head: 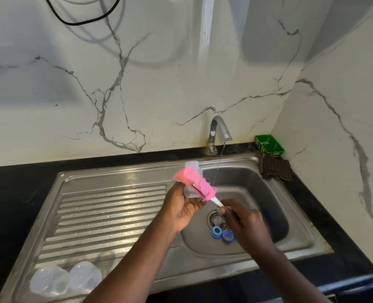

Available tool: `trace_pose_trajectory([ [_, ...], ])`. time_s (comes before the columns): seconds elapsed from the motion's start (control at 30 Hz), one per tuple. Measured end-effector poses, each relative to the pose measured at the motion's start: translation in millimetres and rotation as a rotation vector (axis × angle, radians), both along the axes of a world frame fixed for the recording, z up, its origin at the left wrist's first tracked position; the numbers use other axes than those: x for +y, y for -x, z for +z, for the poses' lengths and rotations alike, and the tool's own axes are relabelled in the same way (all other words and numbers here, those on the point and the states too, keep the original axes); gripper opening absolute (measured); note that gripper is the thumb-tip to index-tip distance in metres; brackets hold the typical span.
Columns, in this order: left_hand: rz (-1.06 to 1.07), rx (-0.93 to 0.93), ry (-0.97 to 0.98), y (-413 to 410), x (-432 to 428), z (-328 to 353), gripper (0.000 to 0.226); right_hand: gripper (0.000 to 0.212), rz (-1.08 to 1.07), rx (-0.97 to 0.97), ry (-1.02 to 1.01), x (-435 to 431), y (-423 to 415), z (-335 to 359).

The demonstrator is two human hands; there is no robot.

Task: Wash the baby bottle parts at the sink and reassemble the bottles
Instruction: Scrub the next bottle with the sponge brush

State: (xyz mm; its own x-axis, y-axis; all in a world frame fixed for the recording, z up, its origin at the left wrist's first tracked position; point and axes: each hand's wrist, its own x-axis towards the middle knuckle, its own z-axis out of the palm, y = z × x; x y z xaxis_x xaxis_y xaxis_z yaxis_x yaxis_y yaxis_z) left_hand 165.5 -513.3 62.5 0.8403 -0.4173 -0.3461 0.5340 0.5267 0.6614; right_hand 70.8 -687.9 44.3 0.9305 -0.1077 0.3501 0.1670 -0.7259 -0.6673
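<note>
My left hand (182,206) grips a clear baby bottle (192,166) over the sink basin (268,193). A pink sponge bottle brush (194,184) lies across the bottle, partly hiding it. My right hand (242,221) holds the brush's white handle (217,202) and looks blurred. A thin stream of water falls from the tap (219,132) just past the brush. Two blue bottle rings (216,231) (227,235) lie in the basin beside the drain (217,219). Two clear caps (49,283) (85,276) rest on the drainboard's near left corner.
The ribbed steel drainboard (106,215) fills the left of the sink unit, set in a black counter (17,189). A brown checked cloth (275,168) and a green box (268,144) sit at the back right corner. Marble walls close in behind and on the right.
</note>
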Motion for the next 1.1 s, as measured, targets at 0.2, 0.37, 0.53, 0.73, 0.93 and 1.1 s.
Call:
trace_pose_trajectory([
  [0.2,0.019,0.049,0.018,-1.0,-2.3,-5.4,0.043,0.01,0.001,-0.015,-0.031,-10.5,-2.1,-3.4],
  [0.37,0.0,0.037,-0.004,1.2,-4.3,-4.0,0.055,0.008,-0.056,0.0,-0.078,-13.1,-2.2,-4.6],
  [0.53,0.005,-0.026,0.043,2.2,-6.3,-7.7,0.072,0.01,-0.028,0.003,-0.054,-9.4,-0.1,-4.7],
  [0.73,-0.012,-0.014,0.037,-0.9,-8.4,-11.3,0.057,0.011,0.033,0.006,-0.046,-13.3,3.3,-4.4],
  [0.93,-0.054,0.007,0.002,-2.6,-9.2,-12.9,0.038,0.01,0.005,0.02,-0.04,-17.3,0.7,-9.3],
  [1.1,-0.018,0.054,0.03,-0.8,-14.0,-11.4,0.053,0.013,-0.104,0.022,-0.078,-17.9,2.1,-9.1],
])
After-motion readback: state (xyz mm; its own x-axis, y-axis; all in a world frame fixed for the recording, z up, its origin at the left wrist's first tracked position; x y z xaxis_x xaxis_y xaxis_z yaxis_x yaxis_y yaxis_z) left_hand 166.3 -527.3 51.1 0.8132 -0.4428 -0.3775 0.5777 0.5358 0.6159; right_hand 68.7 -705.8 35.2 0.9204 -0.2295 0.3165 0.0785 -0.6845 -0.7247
